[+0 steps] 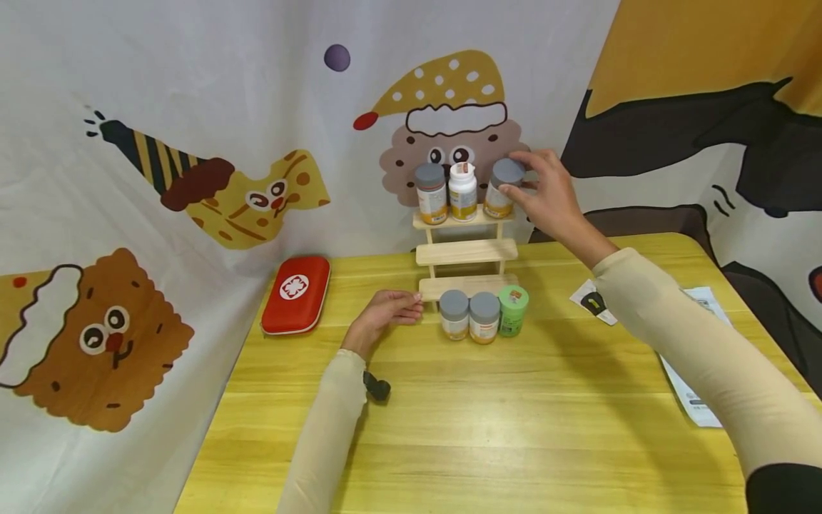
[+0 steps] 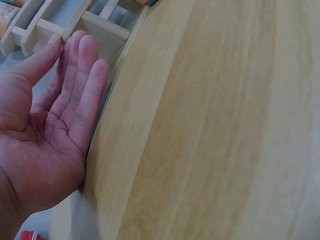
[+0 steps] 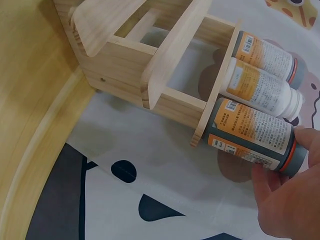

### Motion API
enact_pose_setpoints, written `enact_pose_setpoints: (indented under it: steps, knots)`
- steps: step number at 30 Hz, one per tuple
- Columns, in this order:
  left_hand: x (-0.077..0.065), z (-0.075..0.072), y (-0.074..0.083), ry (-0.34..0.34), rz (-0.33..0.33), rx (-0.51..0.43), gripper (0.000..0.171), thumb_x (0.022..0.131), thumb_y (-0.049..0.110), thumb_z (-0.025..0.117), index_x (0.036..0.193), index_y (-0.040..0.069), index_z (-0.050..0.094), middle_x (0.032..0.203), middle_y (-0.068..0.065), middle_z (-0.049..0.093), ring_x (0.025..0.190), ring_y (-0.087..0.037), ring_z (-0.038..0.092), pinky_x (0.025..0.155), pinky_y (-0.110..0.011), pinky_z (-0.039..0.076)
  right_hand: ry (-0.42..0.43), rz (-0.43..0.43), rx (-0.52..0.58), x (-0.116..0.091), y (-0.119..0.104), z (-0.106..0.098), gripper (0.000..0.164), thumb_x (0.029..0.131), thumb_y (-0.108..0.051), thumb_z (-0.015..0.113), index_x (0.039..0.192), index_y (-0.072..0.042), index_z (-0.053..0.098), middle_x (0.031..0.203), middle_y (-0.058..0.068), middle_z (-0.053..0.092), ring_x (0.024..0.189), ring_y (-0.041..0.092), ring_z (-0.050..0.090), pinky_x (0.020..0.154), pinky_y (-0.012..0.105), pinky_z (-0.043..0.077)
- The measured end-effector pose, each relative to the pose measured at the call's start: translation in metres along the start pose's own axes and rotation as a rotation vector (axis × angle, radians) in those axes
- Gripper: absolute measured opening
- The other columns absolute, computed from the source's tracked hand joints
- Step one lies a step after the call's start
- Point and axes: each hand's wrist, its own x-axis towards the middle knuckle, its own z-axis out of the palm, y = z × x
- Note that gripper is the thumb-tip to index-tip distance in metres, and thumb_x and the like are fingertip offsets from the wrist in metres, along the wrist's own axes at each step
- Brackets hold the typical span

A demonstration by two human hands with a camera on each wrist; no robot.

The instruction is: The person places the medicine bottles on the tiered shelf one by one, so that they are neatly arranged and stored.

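Observation:
A three-tier wooden rack [image 1: 467, 251] stands at the back of the table. My right hand [image 1: 554, 196] grips the grey-lidded bottle [image 1: 499, 200] by its lid, at the right end of the top tier. Beside it on that tier are a white bottle [image 1: 463, 194] and another grey-lidded bottle [image 1: 431, 196]; in the right wrist view, the gripped bottle's base is right at the top board [image 3: 214, 95]. My left hand [image 1: 388, 312] pinches the left end of the lowest board with thumb and fingertips, palm facing its wrist camera [image 2: 55, 115].
Two grey-lidded jars [image 1: 484, 319] and a green canister [image 1: 513, 312] stand in front of the rack. A red zip case [image 1: 297, 295] lies at the back left. On the right are a small packet [image 1: 592, 301] and a white pouch [image 1: 690, 389]. A printed curtain [image 1: 257, 78] hangs behind.

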Motion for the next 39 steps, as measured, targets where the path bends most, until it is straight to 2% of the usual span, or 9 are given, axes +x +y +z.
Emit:
enact_pose_setpoints:
  steps: [11,19,24,27,34,39]
  knots:
    - [-0.001,0.001,-0.001,0.008,0.002,-0.002,0.027,0.104,0.021,0.070,0.114,-0.004,0.073,0.086,0.000,0.079,0.076,-0.011,0.078,0.073,-0.026,0.067,0.045,0.073,-0.023,0.010,-0.002,0.009,0.055,0.100,-0.021,0.077,0.148,-0.004,0.056,0.143,0.018,0.055,0.131,0.029,0.061,0.107,0.042,0.060]
    - [-0.001,0.002,0.000,0.005,0.014,0.001,0.027,0.104,0.021,0.071,0.115,-0.004,0.073,0.088,-0.001,0.079,0.077,-0.011,0.077,0.073,-0.026,0.067,0.064,0.050,-0.031,0.012,-0.002,0.012,0.055,0.100,-0.022,0.076,0.148,-0.004,0.056,0.143,0.019,0.057,0.129,0.032,0.061,0.104,0.047,0.060]
    - [-0.001,0.001,0.001,0.004,0.011,0.001,0.030,0.104,0.022,0.071,0.118,-0.006,0.072,0.088,-0.001,0.079,0.078,-0.011,0.077,0.074,-0.026,0.067,0.067,0.037,-0.040,0.010,-0.001,0.014,0.057,0.099,-0.016,0.077,0.149,-0.002,0.053,0.142,0.020,0.055,0.127,0.032,0.059,0.101,0.050,0.060]
    - [-0.003,0.001,0.001,0.007,0.008,-0.003,0.030,0.104,0.021,0.071,0.117,-0.006,0.072,0.088,-0.001,0.079,0.077,-0.011,0.077,0.074,-0.026,0.067,0.076,0.026,-0.039,0.006,0.001,0.016,0.059,0.098,-0.015,0.078,0.150,-0.002,0.052,0.139,0.022,0.054,0.126,0.034,0.058,0.100,0.052,0.060]
    - [-0.004,0.001,0.000,0.012,0.011,0.003,0.030,0.104,0.022,0.071,0.117,-0.004,0.073,0.088,-0.001,0.079,0.078,-0.012,0.078,0.075,-0.027,0.068,0.081,0.107,-0.072,-0.018,0.005,0.017,0.070,0.099,-0.036,0.075,0.151,0.000,0.045,0.145,0.023,0.048,0.134,0.037,0.051,0.108,0.051,0.053]
    - [-0.003,0.001,-0.001,0.011,0.019,-0.008,0.027,0.104,0.021,0.071,0.115,-0.003,0.073,0.087,-0.001,0.079,0.077,-0.012,0.078,0.074,-0.027,0.068,0.067,0.150,-0.024,-0.035,0.003,0.018,0.073,0.099,-0.035,0.076,0.152,0.003,0.042,0.146,0.025,0.047,0.135,0.037,0.050,0.107,0.052,0.052]
